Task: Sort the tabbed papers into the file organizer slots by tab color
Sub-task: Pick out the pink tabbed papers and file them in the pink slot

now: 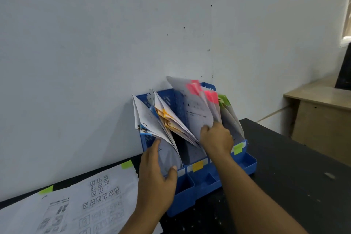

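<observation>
two bare hands work at a blue plastic file organizer [199, 182] that stands on a black tabletop [296, 167] against a pale wall [95, 43]. the left hand [157, 175] rests on the sheaf of white papers [150, 121] in the organizer's leftmost slot, with the fingers reaching up along the sheets and the thumb pressed against their lower edge, so it holds that bundle. the right hand [216, 138] is curled around the lower edge of a white sheet with pink tabs [193, 104], gripping it over the third slot from the left, among other pink-tabbed pages. the second slot holds fanned papers with orange tabs [167, 118], leaning left, and a yellow label [198, 166] is stuck on the organizer's front below it. the rightmost slot holds papers with green tabs [226, 106], and a green label [238, 148] marks its front edge. to the left of the organizer, loose white printed sheets [95, 201] lie flat on the tabletop, two of them showing green tabs [126, 164] at their far edges. a light wooden desk [322, 119] stands well apart on the right.
</observation>
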`<state>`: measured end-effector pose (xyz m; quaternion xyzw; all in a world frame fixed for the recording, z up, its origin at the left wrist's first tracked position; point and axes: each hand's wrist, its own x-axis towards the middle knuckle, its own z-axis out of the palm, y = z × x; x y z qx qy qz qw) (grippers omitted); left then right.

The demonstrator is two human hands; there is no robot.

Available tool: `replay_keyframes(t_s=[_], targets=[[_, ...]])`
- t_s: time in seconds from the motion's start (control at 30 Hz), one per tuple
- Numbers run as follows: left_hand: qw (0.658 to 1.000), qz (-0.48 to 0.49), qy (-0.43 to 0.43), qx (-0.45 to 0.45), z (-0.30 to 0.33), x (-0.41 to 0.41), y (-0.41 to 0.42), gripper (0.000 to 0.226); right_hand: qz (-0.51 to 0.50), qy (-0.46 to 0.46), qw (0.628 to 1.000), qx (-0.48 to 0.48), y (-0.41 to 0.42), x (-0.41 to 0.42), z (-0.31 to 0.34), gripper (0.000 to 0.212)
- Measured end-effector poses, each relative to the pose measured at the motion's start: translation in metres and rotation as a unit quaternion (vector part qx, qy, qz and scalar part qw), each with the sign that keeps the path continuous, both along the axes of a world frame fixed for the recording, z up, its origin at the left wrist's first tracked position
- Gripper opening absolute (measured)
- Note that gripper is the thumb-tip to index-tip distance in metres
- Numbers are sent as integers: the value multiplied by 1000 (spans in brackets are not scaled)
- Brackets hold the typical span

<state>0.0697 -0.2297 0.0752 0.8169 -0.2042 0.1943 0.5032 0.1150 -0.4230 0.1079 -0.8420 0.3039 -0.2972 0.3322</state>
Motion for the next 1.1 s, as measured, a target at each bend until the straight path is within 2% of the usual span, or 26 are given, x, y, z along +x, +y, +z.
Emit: replay_keyframes(t_s=[0.1,0.2,0.5,0.6,0.9,1.0,1.1], targets=[[1000,-11,-23,12,0,1,-1,85,16,49,997,59,-8,2,-2,36],[999,-15,-31,23,-5,3,-3,85,30,70,995,68,-14,2,2,35],[997,-4,-39,69,-19,4,-4,83,22,175,981,-85,-24,-5,-5,25],[997,-6,-30,73,-18,3,-2,81,1,155,984,-83,-23,-7,-7,24],[997,2,-12,76,-16,5,6,61,-19,90,989,-114,-13,-24,0,40],[997,12,6,77,-17,3,12,60,-24,38,993,-104,-2,-40,1,46],[996,23,27,77,-20,-2,25,57,-6,-60,994,-92,19,-58,-2,41]])
